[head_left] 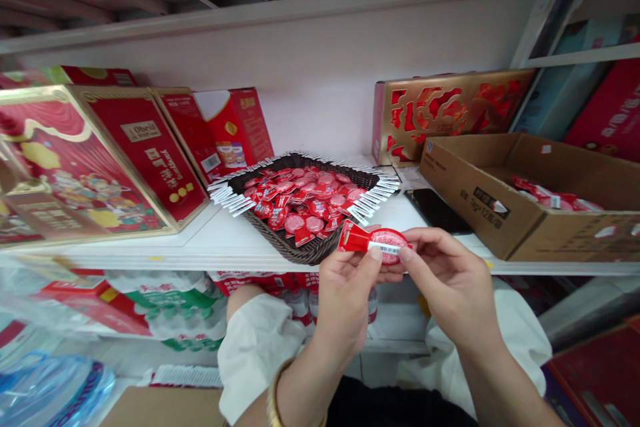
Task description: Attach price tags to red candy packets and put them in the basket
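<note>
My left hand (345,293) and my right hand (445,280) both pinch one small red snack packet (373,240) with a white barcode sticker on it, just in front of the white shelf (240,240). Both thumbs press on the sticker. Right behind the packet, a dark woven basket (295,250) on the shelf holds several similar red packets (300,203), and white sticker strips (233,197) line its rim.
Red and gold gift boxes (105,160) lean at the left of the shelf. An open cardboard box (500,200) with more red packets stands at the right, a dark phone (437,210) lying beside it. Bagged goods fill the shelf below.
</note>
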`<state>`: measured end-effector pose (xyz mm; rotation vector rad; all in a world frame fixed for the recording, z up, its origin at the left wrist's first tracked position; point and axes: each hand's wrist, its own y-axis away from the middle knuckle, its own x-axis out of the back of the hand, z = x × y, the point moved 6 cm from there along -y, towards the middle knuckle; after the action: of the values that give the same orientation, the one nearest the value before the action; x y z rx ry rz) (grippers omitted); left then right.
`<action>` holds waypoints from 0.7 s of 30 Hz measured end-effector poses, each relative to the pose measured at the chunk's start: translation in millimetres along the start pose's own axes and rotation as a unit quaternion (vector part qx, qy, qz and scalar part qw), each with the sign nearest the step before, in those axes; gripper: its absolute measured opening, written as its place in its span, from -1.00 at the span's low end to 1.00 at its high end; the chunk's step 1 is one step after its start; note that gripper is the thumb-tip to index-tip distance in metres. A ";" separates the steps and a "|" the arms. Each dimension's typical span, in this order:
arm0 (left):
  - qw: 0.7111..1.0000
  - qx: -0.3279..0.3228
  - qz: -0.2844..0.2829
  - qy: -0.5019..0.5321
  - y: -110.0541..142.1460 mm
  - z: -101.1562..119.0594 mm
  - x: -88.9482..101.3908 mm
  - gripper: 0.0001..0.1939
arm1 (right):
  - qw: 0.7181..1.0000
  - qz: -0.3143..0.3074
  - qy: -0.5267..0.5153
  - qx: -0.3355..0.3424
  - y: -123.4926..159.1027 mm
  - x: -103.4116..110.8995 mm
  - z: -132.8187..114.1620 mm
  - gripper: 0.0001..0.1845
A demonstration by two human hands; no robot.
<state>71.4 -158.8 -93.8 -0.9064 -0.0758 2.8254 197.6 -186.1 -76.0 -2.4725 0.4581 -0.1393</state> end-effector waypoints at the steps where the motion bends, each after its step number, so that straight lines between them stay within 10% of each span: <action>1: 1.000 0.005 -0.002 -0.001 -0.5 -0.8 0.1 -0.68 | 1.000 0.004 -0.003 0.000 -0.3 0.1 -0.4 -0.90; 21: 0.998 0.052 0.023 -0.002 -2.9 -9.1 -5.0 -0.65 | 0.999 0.013 -0.025 -0.028 -3.8 3.2 5.6 -0.83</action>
<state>81.1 -156.9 -98.1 -0.8909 0.0919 2.8438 202.8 -181.3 -78.3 -2.5178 0.4779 -0.0549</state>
